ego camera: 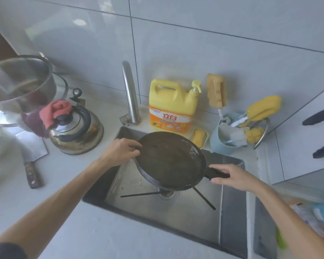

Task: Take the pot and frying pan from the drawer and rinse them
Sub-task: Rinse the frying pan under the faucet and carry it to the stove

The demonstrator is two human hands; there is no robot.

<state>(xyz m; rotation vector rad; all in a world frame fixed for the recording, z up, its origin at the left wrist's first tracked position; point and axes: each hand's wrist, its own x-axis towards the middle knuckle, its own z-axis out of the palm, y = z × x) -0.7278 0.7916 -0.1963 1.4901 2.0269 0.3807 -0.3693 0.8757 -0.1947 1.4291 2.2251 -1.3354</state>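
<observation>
A dark, round frying pan (169, 161) is held tilted over the steel sink (230, 212), wet along its right rim. My right hand (232, 177) is wrapped around the pan's black handle at the right. My left hand (123, 149) grips the pan's left rim with thumb on top. A steel pot (21, 85) stands on the counter at the far left, on top of a lid.
A curved tap (130, 94) rises behind the sink. A yellow detergent jug (173, 107), a blue holder with sponge brushes (228, 139), a kettle with rags (77, 128) and a cleaver (31, 159) surround the sink. Two black chopsticks (140, 194) lie in the basin.
</observation>
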